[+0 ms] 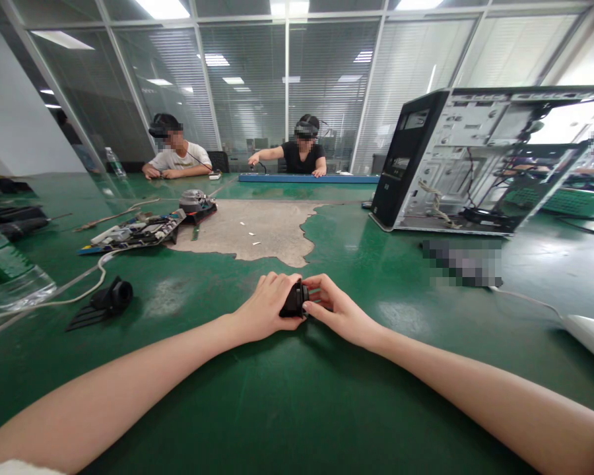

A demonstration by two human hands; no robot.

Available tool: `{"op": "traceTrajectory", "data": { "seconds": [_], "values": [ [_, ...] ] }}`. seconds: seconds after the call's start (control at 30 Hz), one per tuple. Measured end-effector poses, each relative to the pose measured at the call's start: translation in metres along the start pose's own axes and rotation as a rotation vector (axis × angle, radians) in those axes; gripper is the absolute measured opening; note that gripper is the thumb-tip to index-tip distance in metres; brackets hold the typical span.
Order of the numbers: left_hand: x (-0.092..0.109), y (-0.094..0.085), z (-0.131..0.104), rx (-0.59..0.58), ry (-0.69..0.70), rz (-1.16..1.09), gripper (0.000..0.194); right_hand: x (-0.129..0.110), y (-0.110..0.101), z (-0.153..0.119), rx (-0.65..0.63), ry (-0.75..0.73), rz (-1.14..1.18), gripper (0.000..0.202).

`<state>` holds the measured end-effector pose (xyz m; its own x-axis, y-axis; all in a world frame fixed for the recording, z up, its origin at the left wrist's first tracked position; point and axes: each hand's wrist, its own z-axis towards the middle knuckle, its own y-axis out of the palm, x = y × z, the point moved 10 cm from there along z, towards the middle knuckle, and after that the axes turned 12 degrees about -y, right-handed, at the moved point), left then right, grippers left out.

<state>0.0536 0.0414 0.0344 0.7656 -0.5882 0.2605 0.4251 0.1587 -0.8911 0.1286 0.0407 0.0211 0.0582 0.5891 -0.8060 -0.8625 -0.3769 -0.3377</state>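
Near the middle of the green tabletop, a small black device that looks like a camera is between my two hands. My left hand wraps round its left side, fingers over the top and thumb below. My right hand has its fingers and thumb curled round the ring-shaped right end, which looks like a lens. Fingers cover much of the device, so its exact kind is hard to make out.
Left lie a black round part with straps, a circuit board, a heatsink fan and a plastic bottle. An opened computer case stands right, near a blurred dark object. Two people sit across the table.
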Motion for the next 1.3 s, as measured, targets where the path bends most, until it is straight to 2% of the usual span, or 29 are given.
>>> {"op": "traceTrajectory", "data": {
  "seconds": [0.23,0.43,0.53,0.77,0.9,1.03,1.3],
  "values": [
    [0.001,0.000,-0.001,-0.003,0.007,0.009,0.060,-0.017,-0.010,0.001,0.068,-0.141,-0.137,0.015],
    [0.001,0.000,-0.001,-0.007,0.005,0.003,0.060,-0.001,-0.007,0.001,0.056,-0.015,-0.060,0.026],
    [0.000,0.000,-0.001,-0.009,0.003,0.011,0.060,0.001,-0.003,0.000,0.018,0.020,-0.003,0.023],
    [0.001,0.001,-0.001,-0.005,0.005,0.028,0.060,-0.020,-0.010,0.001,0.068,-0.164,-0.176,0.014],
    [0.002,0.002,-0.001,-0.010,0.004,0.035,0.060,-0.006,-0.008,0.001,0.054,-0.060,-0.113,0.024],
    [0.001,0.002,0.000,-0.011,0.006,0.035,0.060,0.002,0.000,0.000,0.005,0.007,0.010,0.022],
    [0.001,0.002,0.000,-0.006,0.018,0.033,0.060,-0.022,-0.008,0.001,0.058,-0.178,-0.196,0.016]
  ]
}}
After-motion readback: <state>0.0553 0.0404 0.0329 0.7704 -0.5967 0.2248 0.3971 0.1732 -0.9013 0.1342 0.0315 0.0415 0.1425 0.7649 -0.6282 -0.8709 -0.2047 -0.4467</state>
